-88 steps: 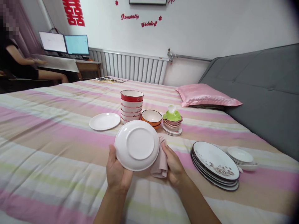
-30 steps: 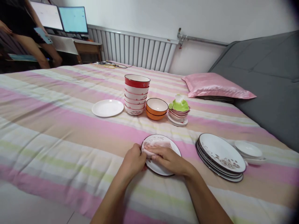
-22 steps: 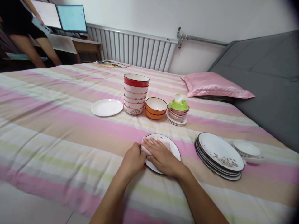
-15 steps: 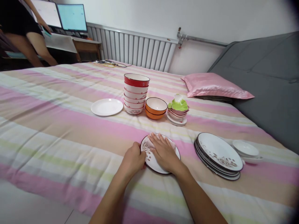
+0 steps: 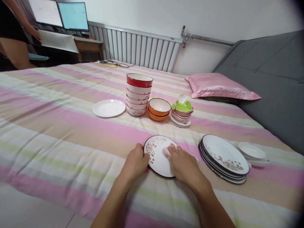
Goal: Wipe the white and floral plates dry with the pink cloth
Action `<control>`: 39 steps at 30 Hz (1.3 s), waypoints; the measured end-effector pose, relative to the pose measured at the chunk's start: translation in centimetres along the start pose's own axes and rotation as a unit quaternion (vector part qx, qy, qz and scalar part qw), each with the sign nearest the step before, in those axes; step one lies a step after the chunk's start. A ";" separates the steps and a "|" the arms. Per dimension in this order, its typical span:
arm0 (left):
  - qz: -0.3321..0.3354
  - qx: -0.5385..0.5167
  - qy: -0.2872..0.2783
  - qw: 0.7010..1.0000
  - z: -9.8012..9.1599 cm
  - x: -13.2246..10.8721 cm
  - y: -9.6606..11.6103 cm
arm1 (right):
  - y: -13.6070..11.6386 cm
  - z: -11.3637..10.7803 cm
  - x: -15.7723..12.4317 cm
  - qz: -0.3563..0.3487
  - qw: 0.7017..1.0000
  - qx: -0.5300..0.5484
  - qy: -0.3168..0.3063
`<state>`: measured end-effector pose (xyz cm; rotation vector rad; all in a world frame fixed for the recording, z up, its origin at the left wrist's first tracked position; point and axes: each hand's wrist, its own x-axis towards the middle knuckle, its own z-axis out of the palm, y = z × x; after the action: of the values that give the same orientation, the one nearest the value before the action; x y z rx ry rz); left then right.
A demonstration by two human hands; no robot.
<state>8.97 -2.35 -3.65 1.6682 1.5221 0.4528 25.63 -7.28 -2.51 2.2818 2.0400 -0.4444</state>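
Near the front edge of the bed (image 5: 47,152), the left hand (image 5: 136,161) grips a dark-rimmed plate (image 5: 158,161), most fingers out of sight; the right hand (image 5: 184,163) holds a cloth (image 5: 166,152) against it, largely covered. Farther back, two orange bowls (image 5: 158,112) nest beside stacked red-and-white bowls (image 5: 138,97). At far left, a person (image 5: 14,38) is cut off.

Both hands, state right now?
Left hand: closed on the edge of the flowered plate.
Right hand: holding the pink cloth at that plate.
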 end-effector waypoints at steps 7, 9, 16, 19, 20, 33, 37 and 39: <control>0.002 0.036 -0.004 0.999 -0.1 -0.1 0.3 | 1.5 -1.8 -1.3 -0.080 0.996 0.049 -0.005; -0.002 0.039 -0.003 0.999 -0.1 -0.1 0.4 | 2.6 -2.0 -0.5 -0.155 0.978 0.135 -0.023; -0.005 0.044 -0.017 0.999 0.0 0.1 0.4 | 3.2 -1.0 1.8 -0.257 0.904 0.341 -0.020; -0.008 0.047 -0.024 0.999 0.0 0.2 0.2 | 2.1 0.2 2.8 -0.244 0.907 0.338 0.056; -0.007 0.047 -0.028 0.999 0.1 0.3 0.1 | 1.8 0.6 3.2 -0.234 0.912 0.325 0.087; 0.097 0.224 0.246 0.938 -1.1 0.1 -1.2 | 0.0 3.5 4.1 -0.174 0.974 0.083 0.116; 0.144 0.318 0.258 0.901 -0.2 0.6 -3.4 | -0.9 3.4 4.0 -0.134 0.985 0.064 0.082; 0.148 0.334 0.246 0.898 0.3 0.5 -4.2 | -1.6 3.4 3.9 -0.103 0.991 0.061 0.068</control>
<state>6.55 -2.25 -7.09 2.4850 1.9357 0.5852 23.78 -4.10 -6.46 2.2322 2.3910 -0.4470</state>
